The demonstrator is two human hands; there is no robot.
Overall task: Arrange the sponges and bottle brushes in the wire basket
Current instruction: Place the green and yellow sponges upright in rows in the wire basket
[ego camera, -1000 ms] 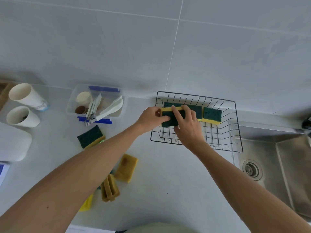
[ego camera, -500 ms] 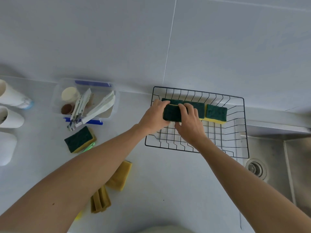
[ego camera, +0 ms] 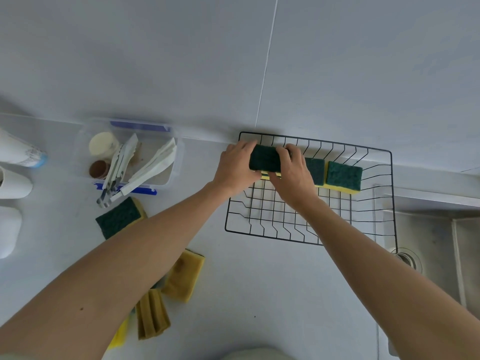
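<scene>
Both hands grip one green-topped sponge (ego camera: 265, 159) over the back left corner of the wire basket (ego camera: 384, 231): the left hand (ego camera: 235, 168) clasps its left end, the right hand (ego camera: 292, 175) presses fingers over its right end with the thumb under the yellow edge. Two more sponges lie green side up along the basket's back wall, a middle sponge (ego camera: 314, 170) partly hidden by the right hand and a right sponge (ego camera: 343, 176) just beside it. On the counter (ego camera: 233, 294) to the left lie a loose green sponge (ego camera: 118, 216), a worn yellow sponge (ego camera: 185, 275) and a ribbed tan sponge (ego camera: 152, 314). Behind them a clear tub (ego camera: 171, 172) holds white-handled tools. The basket's right end overhangs the sink (ego camera: 428, 229).
</scene>
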